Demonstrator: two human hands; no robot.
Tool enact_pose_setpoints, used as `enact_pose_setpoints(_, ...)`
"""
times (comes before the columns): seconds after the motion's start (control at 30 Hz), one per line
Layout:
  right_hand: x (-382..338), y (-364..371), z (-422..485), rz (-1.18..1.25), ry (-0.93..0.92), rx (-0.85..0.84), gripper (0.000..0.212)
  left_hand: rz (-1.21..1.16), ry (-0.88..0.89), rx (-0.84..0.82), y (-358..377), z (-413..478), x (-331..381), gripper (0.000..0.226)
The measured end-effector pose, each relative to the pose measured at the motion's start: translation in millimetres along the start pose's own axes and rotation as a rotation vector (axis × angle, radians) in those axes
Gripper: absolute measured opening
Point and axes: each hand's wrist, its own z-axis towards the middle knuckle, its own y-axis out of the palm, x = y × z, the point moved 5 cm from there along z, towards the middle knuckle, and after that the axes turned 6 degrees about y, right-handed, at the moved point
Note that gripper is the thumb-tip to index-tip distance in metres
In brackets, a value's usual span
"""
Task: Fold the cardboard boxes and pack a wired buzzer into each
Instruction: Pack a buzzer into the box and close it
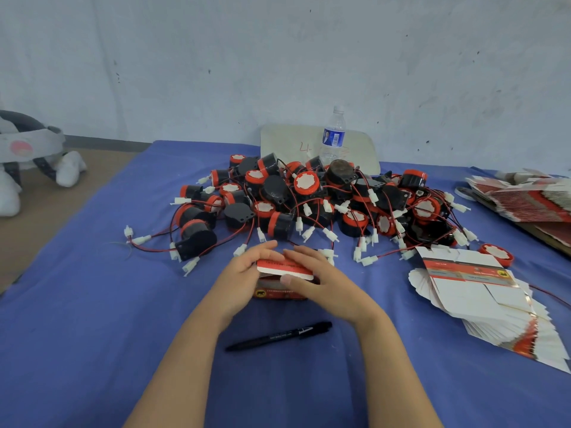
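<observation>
Head view, worktable covered in a blue cloth [92, 304]. At centre, a small red-and-white cardboard box [282, 281] stands on the cloth between both hands, its top flap [285, 268] tilted and not yet seated. Thin printed card of this kind is judged light and stiff along its panels but easily creased at the scores; it is best steadied by its side walls, with pressure on the flap applied near the free edge, not the middle.

Left hand [244, 273]: at 9 o'clock of the box, fingers curled loosely over the far upper edge, palm against the left wall; a partial wrap, not a clench. Right hand [321, 279]: at 3 o'clock, fingers extended nearly flat across the flap, thumb [290, 280] pressing at its near edge. Whether a buzzer is already inside cannot be told.

At 12 o'clock of the box, a heap of wired buzzers [309, 199]: black bodies with red caps, thin red-and-black leads and white plug connectors. These are judged compact and rigid, with tangle-prone leads; lift by the body, not the wire. At 3 o'clock, well apart, a fanned stack of flat box blanks [482, 291]; a second stack [531, 199] at 2 o'clock. A black pen [278, 336] lies at 6 o'clock; a water bottle [333, 137] stands beyond the heap.
</observation>
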Motion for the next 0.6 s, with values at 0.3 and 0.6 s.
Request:
enact_pose_setpoints(0.3, -4.3, -1.9, -1.1, -0.001, -0.089, 0.086, 0.048, 0.006, 0.054, -0.086, 2.0, -3.7, -0.2, 0.02)
enact_pose_setpoints(0.6, -4.1, -3.1, -0.5, 0.112, -0.102, 0.167, 0.037, 0.226, 0.164, -0.086, 3.0, -4.4, 3.1, 0.024)
